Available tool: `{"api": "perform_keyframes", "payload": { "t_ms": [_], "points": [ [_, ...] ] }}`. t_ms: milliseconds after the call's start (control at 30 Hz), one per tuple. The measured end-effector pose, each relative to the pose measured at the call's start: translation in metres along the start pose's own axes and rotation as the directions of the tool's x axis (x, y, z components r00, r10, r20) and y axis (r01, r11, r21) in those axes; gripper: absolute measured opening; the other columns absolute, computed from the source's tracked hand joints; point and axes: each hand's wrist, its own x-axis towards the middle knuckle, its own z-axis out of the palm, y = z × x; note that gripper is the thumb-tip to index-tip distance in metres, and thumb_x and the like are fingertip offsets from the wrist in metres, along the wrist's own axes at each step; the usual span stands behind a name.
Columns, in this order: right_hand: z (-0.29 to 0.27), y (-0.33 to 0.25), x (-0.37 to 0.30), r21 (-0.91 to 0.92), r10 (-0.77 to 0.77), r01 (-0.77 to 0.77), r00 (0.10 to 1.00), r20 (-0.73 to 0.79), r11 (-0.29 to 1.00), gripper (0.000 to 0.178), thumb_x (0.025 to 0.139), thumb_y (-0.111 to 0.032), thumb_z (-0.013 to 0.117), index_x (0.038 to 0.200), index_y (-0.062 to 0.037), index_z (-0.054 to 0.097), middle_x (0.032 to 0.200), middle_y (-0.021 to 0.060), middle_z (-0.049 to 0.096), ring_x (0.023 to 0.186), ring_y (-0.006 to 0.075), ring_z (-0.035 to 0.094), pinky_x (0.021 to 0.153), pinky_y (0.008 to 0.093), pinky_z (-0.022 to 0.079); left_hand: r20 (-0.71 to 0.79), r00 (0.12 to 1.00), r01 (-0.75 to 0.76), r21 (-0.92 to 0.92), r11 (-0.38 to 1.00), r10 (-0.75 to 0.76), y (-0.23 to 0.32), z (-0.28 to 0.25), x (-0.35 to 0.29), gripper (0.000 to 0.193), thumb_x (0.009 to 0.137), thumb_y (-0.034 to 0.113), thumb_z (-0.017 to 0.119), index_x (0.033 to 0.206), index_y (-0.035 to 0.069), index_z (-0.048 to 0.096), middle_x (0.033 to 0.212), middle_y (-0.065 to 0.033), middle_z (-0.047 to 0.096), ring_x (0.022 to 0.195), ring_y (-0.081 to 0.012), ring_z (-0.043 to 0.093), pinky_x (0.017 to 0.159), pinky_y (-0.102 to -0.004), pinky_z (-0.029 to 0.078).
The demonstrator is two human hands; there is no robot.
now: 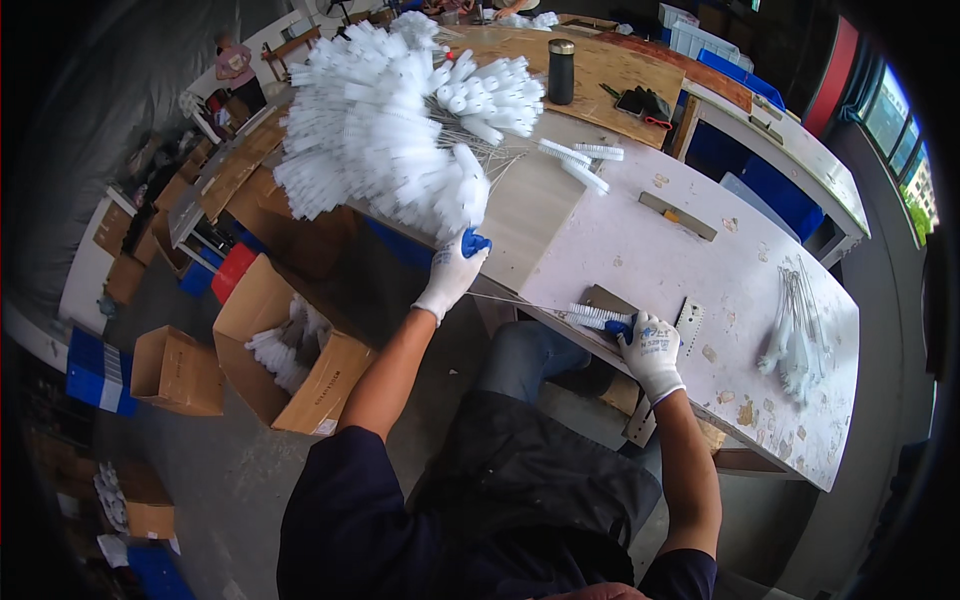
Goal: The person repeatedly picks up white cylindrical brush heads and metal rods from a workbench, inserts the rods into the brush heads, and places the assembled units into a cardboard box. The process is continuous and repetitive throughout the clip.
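Observation:
My right hand (652, 355), in a white glove with blue fingertips, is closed on the bristle end of a white bottle brush (592, 315) at the table's near edge. The brush's thin wire stem (515, 301) runs left toward my left hand (458, 268), gloved the same way. That hand's fingers are curled at the lower edge of a large pile of white brushes (375, 140); what they grip is hidden. A dark metal block (606, 298) sits just behind the held brush, and a perforated metal strip (689, 322) is beside my right hand.
Several wire-handled brushes (797, 340) lie at the table's right. Loose brushes (575, 163) and a metal bar (677, 215) are farther back. A dark flask (561, 72) stands beyond. Left, on the floor, a cardboard box (320, 385) contains white brushes. A person (236, 68) stands far left.

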Motion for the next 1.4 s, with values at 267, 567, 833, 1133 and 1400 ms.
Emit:
{"api": "perform_keyframes", "payload": {
  "t_ms": [267, 567, 833, 1133, 1400],
  "points": [
    [-0.002, -0.002, 0.002, 0.019, 0.005, -0.006, 0.999, 0.036, 1.0, 0.041, 0.085, -0.04, 0.074, 0.105, -0.0065, 0.064, 0.101, 0.0134, 0.071, 0.093, 0.0307, 0.07, 0.083, 0.0416, 0.054, 0.066, 0.889, -0.432, 0.451, 0.781, 0.453, 0.029, 0.001, -0.045, 0.039, 0.092, 0.02, 0.066, 0.127, 0.003, 0.061, 0.115, -0.0163, 0.067, 0.108, -0.0335, 0.064, 0.094, -0.0447, 0.05],
    [0.003, 0.001, 0.001, -0.026, -0.014, 0.014, 1.0, 0.002, 1.0, 0.04, 0.086, -0.04, 0.074, 0.106, -0.0072, 0.063, 0.099, 0.0133, 0.071, 0.094, 0.0309, 0.07, 0.083, 0.0422, 0.055, -0.082, 0.979, -0.195, -0.125, 0.973, 0.185, 0.061, 0.072, -0.147, 0.022, 0.089, 0.015, 0.072, 0.11, 0.006, 0.071, 0.095, -0.0118, 0.073, 0.084, -0.0285, 0.071, 0.078, -0.0383, 0.056],
    [0.005, 0.002, 0.003, -0.008, -0.021, 0.021, 1.0, -0.007, 1.0, 0.041, 0.086, -0.041, 0.074, 0.105, -0.0069, 0.064, 0.101, 0.0139, 0.072, 0.095, 0.0307, 0.071, 0.084, 0.0421, 0.054, 0.417, 0.801, 0.586, -0.695, 0.418, -0.43, 0.054, 0.068, -0.127, 0.021, 0.102, 0.017, 0.059, 0.114, 0.004, 0.071, 0.091, -0.0045, 0.073, 0.077, -0.0125, 0.069, 0.067, -0.0267, 0.056],
    [0.003, 0.001, 0.001, -0.007, -0.002, 0.002, 1.0, 0.003, 1.0, 0.041, 0.085, -0.041, 0.074, 0.105, -0.0068, 0.064, 0.101, 0.0141, 0.072, 0.094, 0.0312, 0.07, 0.085, 0.0423, 0.054, 0.346, 0.806, 0.481, -0.856, 0.191, -0.48, 0.075, 0.102, -0.091, 0.026, 0.102, 0.012, 0.053, 0.123, 0.002, 0.064, 0.097, -0.0135, 0.071, 0.083, -0.0223, 0.071, 0.072, -0.0341, 0.059],
    [0.006, 0.002, 0.003, 0.025, -0.027, 0.028, 0.999, -0.025, 0.999, 0.039, 0.085, -0.04, 0.074, 0.103, -0.007, 0.065, 0.1, 0.0138, 0.072, 0.094, 0.0311, 0.071, 0.084, 0.0422, 0.055, 0.286, 0.722, 0.441, -0.892, 0.101, -0.63, 0.065, 0.149, -0.044, 0.015, 0.096, 0.01, 0.058, 0.109, 0.003, 0.063, 0.085, -0.0123, 0.067, 0.077, -0.0242, 0.07, 0.064, -0.0371, 0.058]
  ]
}}
